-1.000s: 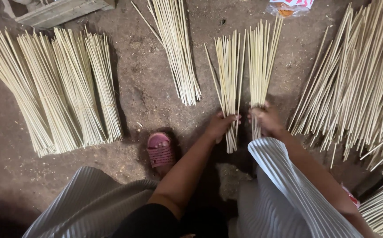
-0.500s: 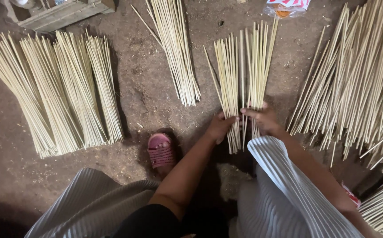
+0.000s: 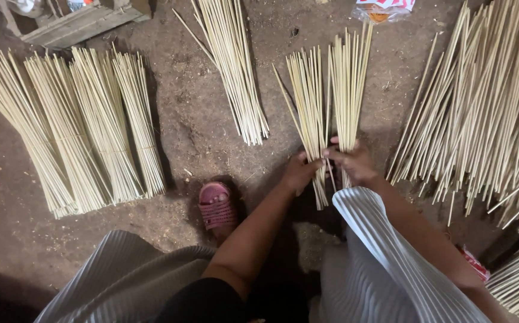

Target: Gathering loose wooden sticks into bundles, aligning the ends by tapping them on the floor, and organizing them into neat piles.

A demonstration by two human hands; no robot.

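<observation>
Two small bunches of pale thin bamboo sticks lie side by side on the dirt floor in front of me. My left hand (image 3: 300, 172) rests on the lower end of the left bunch (image 3: 307, 96), fingers closed around some sticks. My right hand (image 3: 352, 161) grips the lower end of the right bunch (image 3: 349, 78). The two hands almost touch each other. Both bunches fan away from me toward the top of the view.
Several tied bundles of sticks (image 3: 74, 131) lie at left, another bundle (image 3: 232, 66) at top centre, and a large loose pile (image 3: 487, 113) at right. My pink sandal (image 3: 216, 204) and striped grey skirt (image 3: 385, 263) fill the foreground. A wooden frame (image 3: 80, 24) and a plastic wrapper (image 3: 385, 9) sit at the top.
Both hands have moved up the sticks and come closer together, pulling the two bunches nearer to each other. The view has shifted slightly downward.
</observation>
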